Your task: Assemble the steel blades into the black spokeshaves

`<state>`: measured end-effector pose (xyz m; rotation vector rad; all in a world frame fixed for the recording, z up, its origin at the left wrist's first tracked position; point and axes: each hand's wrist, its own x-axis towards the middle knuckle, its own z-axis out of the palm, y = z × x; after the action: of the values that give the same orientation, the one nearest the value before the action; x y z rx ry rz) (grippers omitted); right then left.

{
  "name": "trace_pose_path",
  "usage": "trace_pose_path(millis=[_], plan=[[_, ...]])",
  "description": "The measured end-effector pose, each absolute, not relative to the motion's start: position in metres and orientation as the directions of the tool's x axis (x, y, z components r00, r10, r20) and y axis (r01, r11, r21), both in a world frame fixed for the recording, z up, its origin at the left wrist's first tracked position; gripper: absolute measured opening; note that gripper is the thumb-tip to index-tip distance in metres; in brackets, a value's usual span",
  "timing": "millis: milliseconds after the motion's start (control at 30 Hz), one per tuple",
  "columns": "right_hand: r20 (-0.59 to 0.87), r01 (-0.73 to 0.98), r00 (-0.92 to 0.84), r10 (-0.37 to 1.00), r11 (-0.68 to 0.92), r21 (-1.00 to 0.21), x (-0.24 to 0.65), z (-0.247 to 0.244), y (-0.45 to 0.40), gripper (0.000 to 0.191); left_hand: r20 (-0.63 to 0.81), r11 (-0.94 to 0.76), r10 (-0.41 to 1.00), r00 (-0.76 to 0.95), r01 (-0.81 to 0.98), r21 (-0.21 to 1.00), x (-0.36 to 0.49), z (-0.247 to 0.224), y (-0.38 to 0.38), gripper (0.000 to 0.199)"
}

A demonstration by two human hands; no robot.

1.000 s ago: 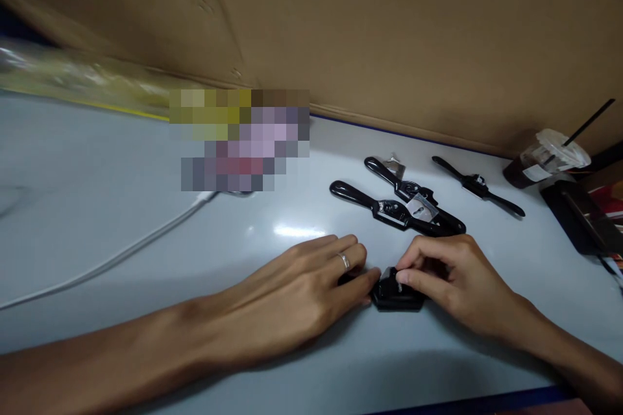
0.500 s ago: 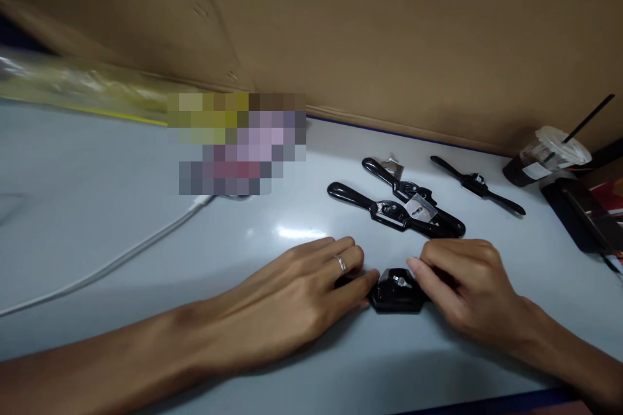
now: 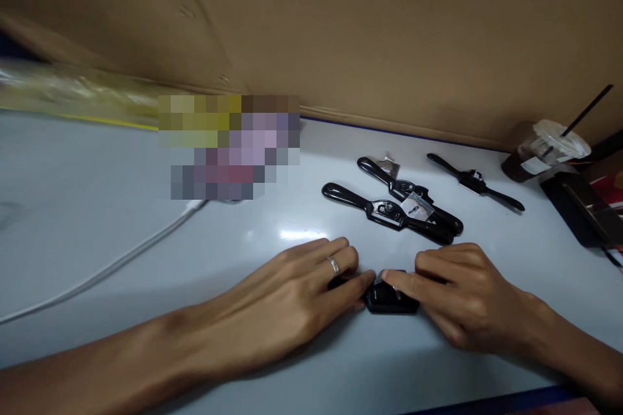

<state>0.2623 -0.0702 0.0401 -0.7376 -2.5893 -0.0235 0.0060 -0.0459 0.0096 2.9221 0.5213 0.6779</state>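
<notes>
Two bare hands meet at a glossy black tool with a faceted middle body (image 3: 392, 305), which lies on the smooth, pale grey table (image 3: 92, 201) close to the person. The left hand (image 3: 302, 298), wearing a silver ring (image 3: 333, 264), curls around the tool's left end. The right hand (image 3: 470, 295) lays one fingertip across the body, its other fingers bent; whether they also grip the right end cannot be told.

The likeliest trouble is a skid or tilt: table and tool both look slick, so an off-centre push from that fingertip could turn the body if the left hand's hold slackens. The small silvery metal fitting (image 3: 398, 294) beside the fingertip could also slip, being tiny and largely covered. If the body carries a sharp edge, which is hidden here, a sliding finger might be nicked.

Beyond lie three more black tools: a nearer one (image 3: 384, 211) with rounded, shiny handles and a hollowed frame, a second (image 3: 403, 188) just behind it, and a slimmer one (image 3: 472, 182) farther right. A small crinkled clear plastic packet (image 3: 417, 206) rests over the nearer tool and could slide off if knocked. A clear plastic cup of dark drink (image 3: 533, 159) stands at the right, near brown cardboard (image 3: 389, 32).
</notes>
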Motion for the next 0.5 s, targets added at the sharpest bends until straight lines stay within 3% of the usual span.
trace_pose_path(millis=[500], plan=[[0.409, 0.538, -0.759, 0.507, 0.842, -0.046, 0.2641, 0.0384, -0.0738, 0.024, 0.411, -0.937, 0.349, 0.842, 0.307, 0.167, 0.0071, 0.0102, -0.0452, 0.030]])
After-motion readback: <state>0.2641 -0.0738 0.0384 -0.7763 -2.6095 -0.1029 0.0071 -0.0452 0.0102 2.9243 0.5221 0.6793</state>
